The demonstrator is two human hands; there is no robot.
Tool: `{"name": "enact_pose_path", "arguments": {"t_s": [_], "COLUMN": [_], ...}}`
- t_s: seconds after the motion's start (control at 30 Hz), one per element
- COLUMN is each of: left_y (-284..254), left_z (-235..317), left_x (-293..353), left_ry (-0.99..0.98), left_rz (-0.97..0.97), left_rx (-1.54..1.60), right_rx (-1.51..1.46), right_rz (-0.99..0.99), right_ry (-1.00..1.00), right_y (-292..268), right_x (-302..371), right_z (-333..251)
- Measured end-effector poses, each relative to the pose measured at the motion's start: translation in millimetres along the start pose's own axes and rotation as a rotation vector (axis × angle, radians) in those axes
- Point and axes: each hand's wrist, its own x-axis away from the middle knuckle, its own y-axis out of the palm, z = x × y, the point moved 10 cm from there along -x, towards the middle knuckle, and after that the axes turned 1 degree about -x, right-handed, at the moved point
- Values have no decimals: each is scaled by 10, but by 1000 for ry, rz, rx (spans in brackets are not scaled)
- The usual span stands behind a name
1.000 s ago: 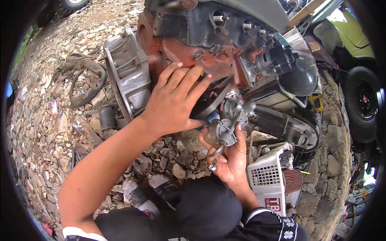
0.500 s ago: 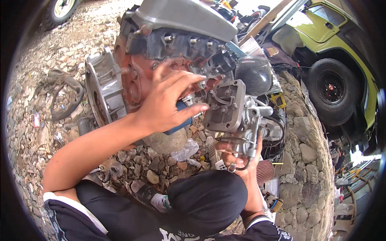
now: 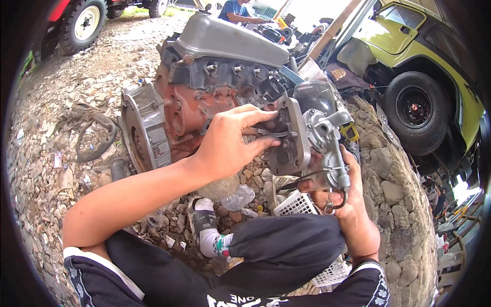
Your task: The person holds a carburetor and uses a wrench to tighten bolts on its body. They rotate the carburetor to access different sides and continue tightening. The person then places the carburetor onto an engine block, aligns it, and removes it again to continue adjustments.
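My right hand (image 3: 343, 197) holds up a grey cast-metal engine part (image 3: 327, 148) with a small black hose at its lower end. On the part's left side is a squarish flange (image 3: 292, 134) with corner holes, turned toward my left hand (image 3: 227, 135). The left hand's thumb and fingers reach into the flange's recess and close around a forked metal lever (image 3: 276, 133). Just behind stands an engine block (image 3: 197, 115), orange-red below, with a grey valve cover (image 3: 230, 43) on top and a grey bell housing (image 3: 146, 128) at its left end.
White plastic baskets (image 3: 296, 204) lie beneath the held part. A stone wall (image 3: 391, 189) runs along the right, before a yellow-green vehicle (image 3: 440, 92). Rocky ground (image 3: 56, 123) with a bent rubber tube (image 3: 97, 138) spreads left. Another person (image 3: 234, 11) works behind the engine.
My left hand has moved right, from hovering beside the flange to gripping the lever in it. The engine part has shifted right and turned, its flange now seen more edge-on.
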Motion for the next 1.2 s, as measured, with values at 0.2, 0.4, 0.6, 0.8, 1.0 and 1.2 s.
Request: {"name": "enact_pose_path", "arguments": {"t_s": [0.2, 0.4, 0.6, 0.8, 1.0, 1.2], "left_y": [-92, -77, -271, -574, -521, -478], "left_z": [-707, -920, -752, -1097, -1396, -1360], "left_x": [141, 462, 293, 348, 397, 403], "left_ry": [-403, -426, -77, 66, 72, 186], "left_rz": [-13, -52, -87, -89, -235, -224], "left_rx": [68, -87, -593, -1058, -1096, -1056], "right_rx": [-22, -55, -100, -161, -73, 161], "right_rz": [76, 164, 278, 411, 493, 439], "right_ry": [92, 151, 252, 274, 204, 132], "right_y": [69, -358, -723, -868, -827, -907], "right_x": [-244, -665, -932, -1078, -1230, -1225], "right_z": [304, 331, 360, 414, 408, 468]}}
